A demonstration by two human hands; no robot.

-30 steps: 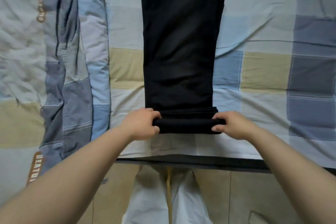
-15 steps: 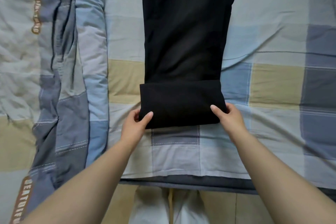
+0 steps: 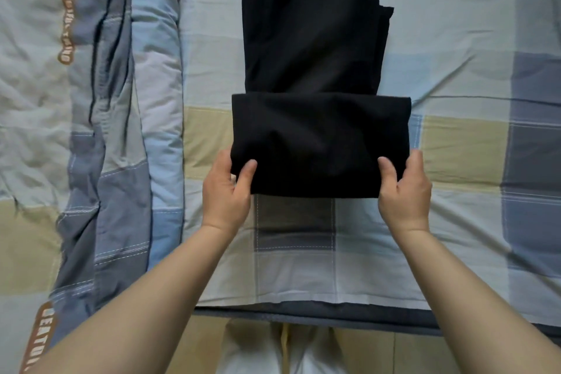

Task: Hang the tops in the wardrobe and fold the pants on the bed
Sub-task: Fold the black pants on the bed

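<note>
- Since half a second earlier, the folded block of the black pants [image 3: 318, 143] has been carried a little further up the bed, and both hands have been shifted from resting at its near edge to pinching its near corners.
- Against the frame a full second earlier, what was then a thin roll at the hem is now seen as a broad flat fold lying over the rest of the trouser legs.
- The left hand [image 3: 226, 188] is closed on the near left corner of the fold, thumb on top and fingers tucked beneath.
- The right hand [image 3: 403, 188] is closed on the near right corner in the same grip.
- The pants are laid lengthwise on the patchwork bedsheet [image 3: 455, 143], running away from the viewer and out of the top of the view; the waistband end cannot be seen.
- A rumpled patchwork quilt [image 3: 115, 118] with brown lettering is heaped along the left side, well apart from the pants.
- The step in hand is judged to be another fold away from the viewer.
- For a neat result, both corners should be lifted evenly, the side edges kept in line with the legs beneath, and the fabric smoothed flat once laid.
</note>
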